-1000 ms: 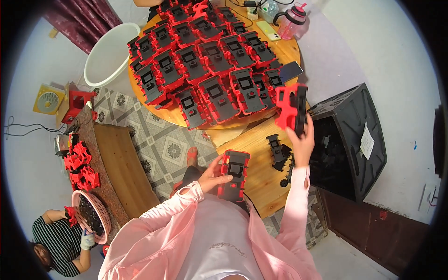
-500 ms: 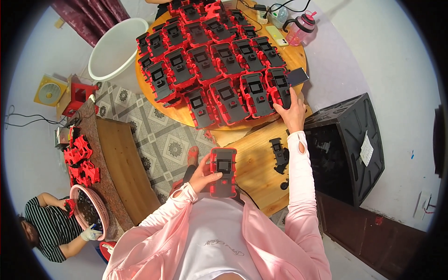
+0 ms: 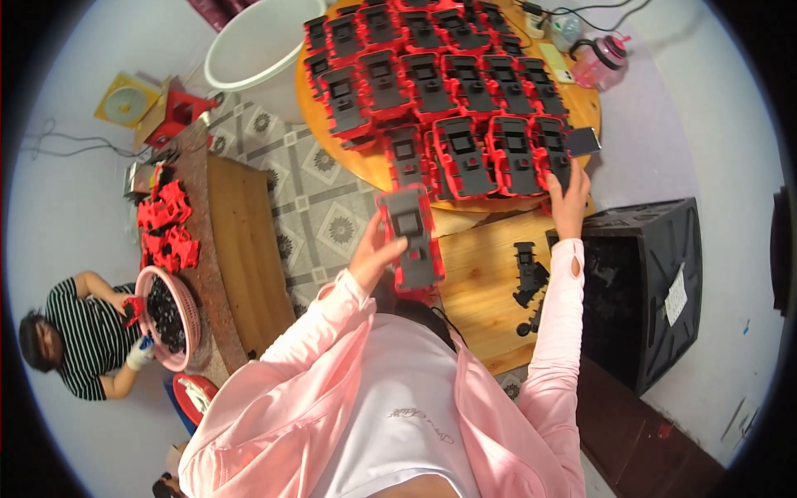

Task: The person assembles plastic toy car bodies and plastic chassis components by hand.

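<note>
Held up in front of my body is a red-and-black plastic unit (image 3: 413,241), its black face toward me with a square recess in it. My left hand (image 3: 374,253) is closed round its left side, thumb over the front. The top of this unit comes close to the front row on the round wooden table (image 3: 320,124). Out at the right, my right hand (image 3: 569,203) grips the lower end of another red-and-black unit (image 3: 551,148), the rightmost of that row. Rows of like units (image 3: 432,87), stacked in layers, cover most of the table.
Loose black parts (image 3: 526,270) lie on a wooden board at my right. Beside it stands a black crate (image 3: 664,290). A phone (image 3: 555,63) and pink bottle (image 3: 599,62) are on the table. At left, a co-worker (image 3: 79,340) handles parts over a pink basket (image 3: 193,319).
My left hand has lifted its unit forward, nearer the front row, and it is now slightly tilted. The right hand remains at the rightmost unit. The whole view has shifted.
</note>
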`<state>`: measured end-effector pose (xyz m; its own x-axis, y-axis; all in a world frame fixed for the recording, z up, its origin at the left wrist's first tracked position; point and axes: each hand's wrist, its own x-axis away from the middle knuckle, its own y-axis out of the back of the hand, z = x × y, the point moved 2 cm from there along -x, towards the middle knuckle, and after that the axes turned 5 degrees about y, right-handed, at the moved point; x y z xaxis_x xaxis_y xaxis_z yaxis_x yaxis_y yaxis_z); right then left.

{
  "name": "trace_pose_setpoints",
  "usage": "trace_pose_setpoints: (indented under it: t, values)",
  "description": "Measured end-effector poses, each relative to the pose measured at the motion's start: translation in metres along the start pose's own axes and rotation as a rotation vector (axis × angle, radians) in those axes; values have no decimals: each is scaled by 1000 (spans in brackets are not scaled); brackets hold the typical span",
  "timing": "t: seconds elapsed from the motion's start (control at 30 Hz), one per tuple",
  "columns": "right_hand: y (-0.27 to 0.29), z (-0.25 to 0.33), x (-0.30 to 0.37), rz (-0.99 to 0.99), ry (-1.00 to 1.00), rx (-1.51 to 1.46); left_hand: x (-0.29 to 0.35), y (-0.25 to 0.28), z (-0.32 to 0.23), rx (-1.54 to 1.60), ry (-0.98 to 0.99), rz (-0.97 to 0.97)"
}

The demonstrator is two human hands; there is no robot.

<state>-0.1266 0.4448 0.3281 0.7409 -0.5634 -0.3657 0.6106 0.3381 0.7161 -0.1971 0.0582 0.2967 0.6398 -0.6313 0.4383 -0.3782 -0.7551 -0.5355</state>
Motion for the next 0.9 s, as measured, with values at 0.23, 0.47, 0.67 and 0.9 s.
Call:
trace_pose_setpoints:
  t: [0.23,0.47,0.67,0.9]
  values:
    - [2,10,21,-129,-60,23,-85,23,-49,-96,-130,-224]
    - [8,40,64,-123,-140,-124,-127,27,-58,-170,-75,-170]
    - [-2,50,109,-96,-163,-174,-136,27,-54,-204,-167,-179]
    - [-14,69,138,11,-245,-228,-134,25,-56,-295,-218,-156]
